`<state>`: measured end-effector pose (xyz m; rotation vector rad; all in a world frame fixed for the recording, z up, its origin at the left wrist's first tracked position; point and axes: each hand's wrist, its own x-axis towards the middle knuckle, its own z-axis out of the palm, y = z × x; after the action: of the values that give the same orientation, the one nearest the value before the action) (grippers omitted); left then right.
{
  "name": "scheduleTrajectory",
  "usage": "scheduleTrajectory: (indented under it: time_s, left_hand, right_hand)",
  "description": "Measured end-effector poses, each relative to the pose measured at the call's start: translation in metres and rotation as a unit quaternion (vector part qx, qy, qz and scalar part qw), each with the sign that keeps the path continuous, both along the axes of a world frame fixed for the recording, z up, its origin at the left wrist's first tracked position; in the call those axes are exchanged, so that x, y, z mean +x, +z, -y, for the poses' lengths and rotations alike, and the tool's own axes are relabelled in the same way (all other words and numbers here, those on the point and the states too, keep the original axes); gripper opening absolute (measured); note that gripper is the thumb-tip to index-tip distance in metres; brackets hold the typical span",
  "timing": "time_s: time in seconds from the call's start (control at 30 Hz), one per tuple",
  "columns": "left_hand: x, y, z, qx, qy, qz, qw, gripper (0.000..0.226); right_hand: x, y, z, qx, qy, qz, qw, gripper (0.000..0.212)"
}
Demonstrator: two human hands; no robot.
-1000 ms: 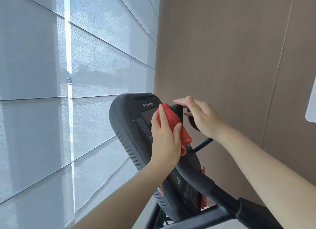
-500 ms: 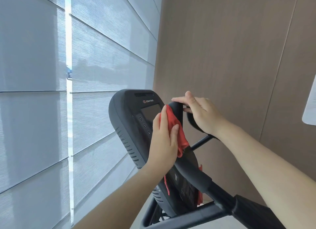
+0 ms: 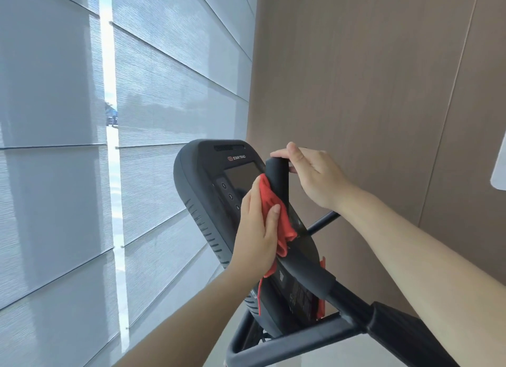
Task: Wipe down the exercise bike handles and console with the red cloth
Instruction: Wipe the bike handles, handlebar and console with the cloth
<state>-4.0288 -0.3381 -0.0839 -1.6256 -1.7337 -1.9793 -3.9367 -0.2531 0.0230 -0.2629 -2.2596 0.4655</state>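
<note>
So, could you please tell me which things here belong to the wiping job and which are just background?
In the job:
red cloth in the left hand
handle under the right hand
console

Background:
window blinds
wood wall panel

Red cloth pressed to the bike's handle, beside the console.

The red cloth (image 3: 275, 210) is bunched and crumpled under the left hand (image 3: 256, 235), its folds spilling past the thumb and a thin tail hanging below the palm. It lies against the black padded handle (image 3: 279, 180), whose rounded upper end sits under the fingers of the right hand (image 3: 315, 175). The dark grey console (image 3: 208, 180), tilted, with a blank screen and round buttons, stands just beyond the left hand's fingertips.
</note>
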Motion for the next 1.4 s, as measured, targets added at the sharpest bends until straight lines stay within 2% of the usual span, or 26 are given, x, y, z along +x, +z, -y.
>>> scheduleTrajectory:
  time_s: [0.17, 0.27, 0.37, 0.5, 0.77, 1.23, 1.4]
  left_hand:
    - [0.010, -0.020, 0.010, -0.008, 0.031, -0.016, 0.999, 0.050]
    - [0.013, -0.020, 0.007, -0.012, 0.046, 0.021, 0.999, 0.044]
    - [0.019, -0.017, 0.001, -0.022, 0.082, 0.046, 0.995, 0.043]
    - [0.040, -0.020, 0.000, -0.009, 0.153, 0.039, 0.987, 0.045]
    - [0.089, -0.043, 0.000, -0.042, 0.255, 0.064, 0.964, 0.049]
    - [0.105, -0.041, -0.003, -0.092, 0.295, 0.086, 0.947, 0.046]
    - [0.096, -0.032, -0.008, -0.083, 0.286, 0.130, 0.946, 0.046]
  right_hand:
    - [0.003, -0.003, 0.004, 0.020, 0.014, -0.014, 1.000, 0.047]
    - [-0.002, 0.003, -0.005, 0.068, 0.013, 0.003, 0.998, 0.038]
    - [-0.008, 0.001, -0.017, 0.074, 0.050, 0.007, 0.996, 0.027]
    - [-0.013, -0.018, -0.026, 0.100, 0.097, -0.040, 0.989, 0.033]
    - [-0.016, -0.022, -0.039, 0.118, 0.167, -0.053, 0.978, 0.036]
    - [-0.018, -0.024, -0.048, 0.084, 0.240, -0.072, 0.964, 0.039]
    - [-0.017, -0.023, -0.049, 0.080, 0.247, -0.064, 0.963, 0.041]
